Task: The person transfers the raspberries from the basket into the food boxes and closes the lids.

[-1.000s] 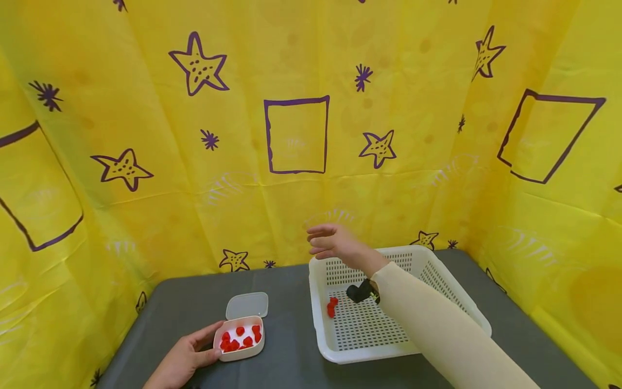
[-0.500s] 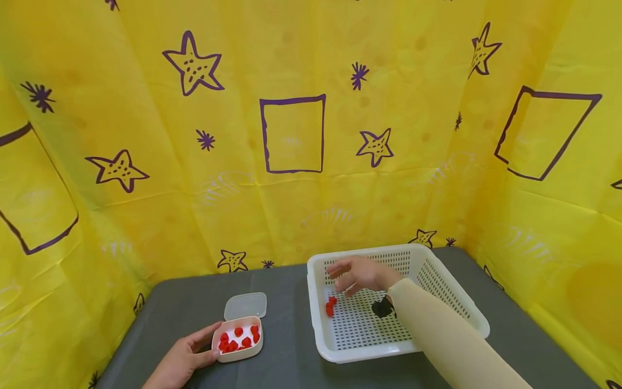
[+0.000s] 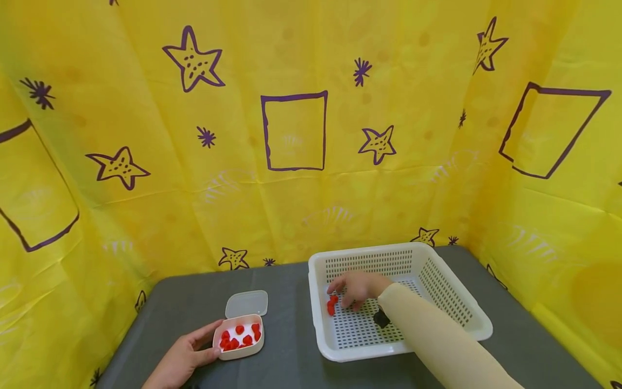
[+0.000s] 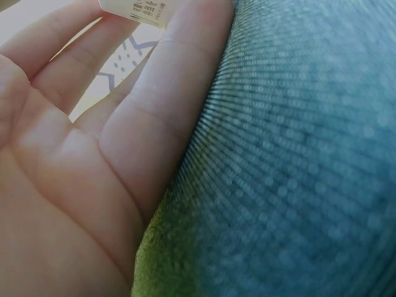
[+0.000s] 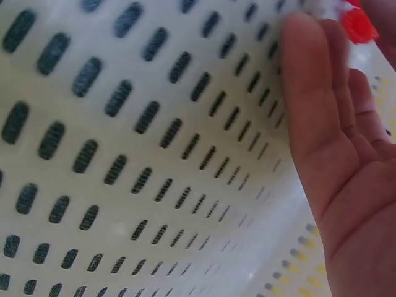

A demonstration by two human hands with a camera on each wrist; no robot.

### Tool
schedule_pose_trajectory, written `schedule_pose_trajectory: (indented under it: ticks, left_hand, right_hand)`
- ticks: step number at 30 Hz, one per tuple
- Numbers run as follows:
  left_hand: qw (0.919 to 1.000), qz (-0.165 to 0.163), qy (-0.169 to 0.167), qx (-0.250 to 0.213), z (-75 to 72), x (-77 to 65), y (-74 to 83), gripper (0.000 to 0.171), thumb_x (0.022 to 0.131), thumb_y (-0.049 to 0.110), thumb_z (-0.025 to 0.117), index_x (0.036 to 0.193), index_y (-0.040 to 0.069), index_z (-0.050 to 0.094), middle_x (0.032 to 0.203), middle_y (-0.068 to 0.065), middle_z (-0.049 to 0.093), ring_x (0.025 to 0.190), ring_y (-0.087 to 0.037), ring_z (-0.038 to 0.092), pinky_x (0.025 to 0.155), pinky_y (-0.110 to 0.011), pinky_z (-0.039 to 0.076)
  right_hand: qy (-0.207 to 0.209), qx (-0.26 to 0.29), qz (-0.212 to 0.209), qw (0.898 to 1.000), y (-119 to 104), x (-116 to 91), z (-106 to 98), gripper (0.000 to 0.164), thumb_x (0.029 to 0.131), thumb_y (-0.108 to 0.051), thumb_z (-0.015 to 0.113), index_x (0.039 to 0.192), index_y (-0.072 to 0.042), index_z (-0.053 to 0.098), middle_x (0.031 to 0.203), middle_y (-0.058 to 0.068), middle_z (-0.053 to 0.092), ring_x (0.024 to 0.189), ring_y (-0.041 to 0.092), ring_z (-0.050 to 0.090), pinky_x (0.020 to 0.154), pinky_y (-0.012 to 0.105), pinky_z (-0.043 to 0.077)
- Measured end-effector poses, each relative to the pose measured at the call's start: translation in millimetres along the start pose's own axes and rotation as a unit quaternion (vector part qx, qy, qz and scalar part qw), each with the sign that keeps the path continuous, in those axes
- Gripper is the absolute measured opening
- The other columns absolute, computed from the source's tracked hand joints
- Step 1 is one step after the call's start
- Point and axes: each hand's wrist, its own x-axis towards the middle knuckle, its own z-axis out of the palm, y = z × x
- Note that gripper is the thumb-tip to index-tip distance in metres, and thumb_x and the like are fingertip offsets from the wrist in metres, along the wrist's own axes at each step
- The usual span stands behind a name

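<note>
At the left of the head view my left hand grips the left end of a small cream lunch box between thumb and fingers. Several small red lumpy pieces lie on its white inside. In the left wrist view, the printed side of the lunch box shows at the fingertips. My right hand is down inside a white plastic basket, fingers loosely bent around a few red pieces by its left wall. The right wrist view shows one red piece between thumb and fingers, with space around it.
A translucent lid lies flat just behind the lunch box. Both containers stand on a dark grey table, with the basket to the right. A yellow curtain with purple drawings hangs behind and along the sides.
My right hand has come down from above the basket's back left rim into the basket, beside the red pieces. The left hand and the lunch box have stayed in place.
</note>
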Motion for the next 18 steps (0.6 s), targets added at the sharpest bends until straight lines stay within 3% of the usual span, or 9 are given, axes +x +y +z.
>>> schedule_pose_trajectory:
  ticks: [8, 14, 18]
  left_hand:
    - [1.0000, 0.000, -0.002, -0.001, -0.7, 0.1, 0.5, 0.072, 0.090, 0.026, 0.075, 0.149, 0.001, 0.044, 0.144, -0.026, 0.047, 0.128, -0.044, 0.044, 0.093, -0.046, 0.050]
    - [1.0000, -0.002, 0.001, -0.008, 0.7, 0.3, 1.1, 0.072, 0.090, 0.024, 0.076, 0.149, 0.000, 0.044, 0.143, -0.026, 0.048, 0.126, -0.044, 0.045, 0.092, -0.045, 0.052]
    - [0.9999, -0.003, -0.001, -0.011, 0.9, 0.6, 0.8, 0.072, 0.090, 0.023, 0.076, 0.149, 0.000, 0.043, 0.144, -0.027, 0.047, 0.127, -0.045, 0.044, 0.092, -0.045, 0.052]
  right_hand:
    - [0.005, -0.062, -0.010, 0.998, 0.5, 2.9, 6.2, 0.030, 0.087, 0.000, 0.073, 0.109, -0.021, 0.074, 0.114, 0.002, 0.061, 0.081, 0.021, 0.061, 0.062, 0.037, 0.058]
    - [0.016, -0.097, -0.015, 0.995, 0.8, 5.3, 9.3, 0.023, 0.088, -0.001, 0.074, 0.101, -0.019, 0.073, 0.104, -0.003, 0.061, 0.063, 0.019, 0.060, 0.056, 0.033, 0.056]
    - [0.021, -0.114, -0.016, 0.993, 0.3, 7.2, 10.3, 0.020, 0.088, -0.002, 0.075, 0.097, -0.020, 0.074, 0.096, -0.003, 0.062, 0.060, 0.018, 0.060, 0.055, 0.032, 0.055]
